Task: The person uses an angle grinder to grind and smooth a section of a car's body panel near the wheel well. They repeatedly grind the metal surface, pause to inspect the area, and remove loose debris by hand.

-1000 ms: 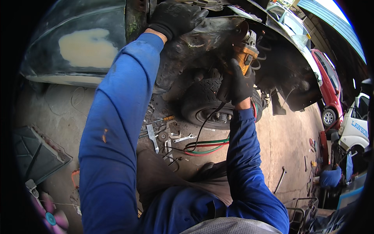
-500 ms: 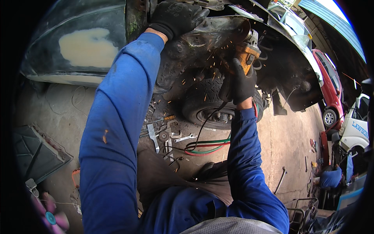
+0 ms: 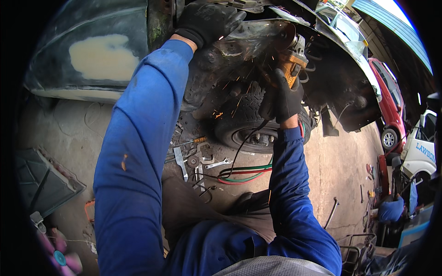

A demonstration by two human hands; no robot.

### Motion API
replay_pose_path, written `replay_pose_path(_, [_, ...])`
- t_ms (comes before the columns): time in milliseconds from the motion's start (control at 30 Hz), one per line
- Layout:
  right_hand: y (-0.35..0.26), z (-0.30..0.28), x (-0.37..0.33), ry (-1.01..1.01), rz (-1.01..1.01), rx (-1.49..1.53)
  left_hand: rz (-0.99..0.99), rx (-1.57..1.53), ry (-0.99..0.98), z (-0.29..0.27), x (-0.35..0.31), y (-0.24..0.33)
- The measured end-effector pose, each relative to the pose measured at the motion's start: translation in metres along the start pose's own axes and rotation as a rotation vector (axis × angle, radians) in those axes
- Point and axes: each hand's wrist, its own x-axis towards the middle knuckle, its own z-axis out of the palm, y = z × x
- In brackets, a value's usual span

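Observation:
My right hand (image 3: 288,96), in a dark glove, is closed around the body of an orange angle grinder (image 3: 291,69). The grinder's disc (image 3: 286,37) meets the dark, worn metal of the car's inner wheel well (image 3: 248,43), and sparks fly down and left from there. Farther left, my gloved left hand (image 3: 207,20) presses on the upper edge of the car body, its fingers bent over the metal and partly hidden. Beneath the grinder lies a wheel with a knobbly tyre (image 3: 239,117). A dark cord runs down from the grinder past the wheel.
Hand tools, including a spanner (image 3: 218,163) and a loose disc (image 3: 193,161), lie on the floor by red and green hoses (image 3: 244,178). A car door with a filler patch (image 3: 103,57) stands left. A fan (image 3: 60,257) is lower left. Right are a red car (image 3: 389,99) and another person (image 3: 390,209).
Both hands and the grinder stay almost in place. The spray of sparks has changed shape, with a bright cluster now above the tyre's left side.

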Motion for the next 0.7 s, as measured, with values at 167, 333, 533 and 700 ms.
replay_pose_path(167, [-0.0025, 0.0003, -0.0001, 0.004, -0.017, -0.024, -0.003, -0.009, 0.02, -0.0009, -0.0003, 0.0008])
replay_pose_path(333, [-0.0035, 0.0005, 0.0006, -0.008, -0.05, -0.003, 0.006, 0.003, 0.008, -0.0007, 0.0003, 0.0004])
replay_pose_path(533, [-0.0024, 0.0001, 0.0022, -0.01, -0.011, 0.013, 0.018, 0.017, 0.016, -0.0018, 0.0008, 0.0013])
replay_pose_path(700, [-0.0025, 0.0, 0.0029, -0.008, -0.037, 0.015, 0.021, 0.029, 0.034, -0.0029, 0.0002, 0.0016])
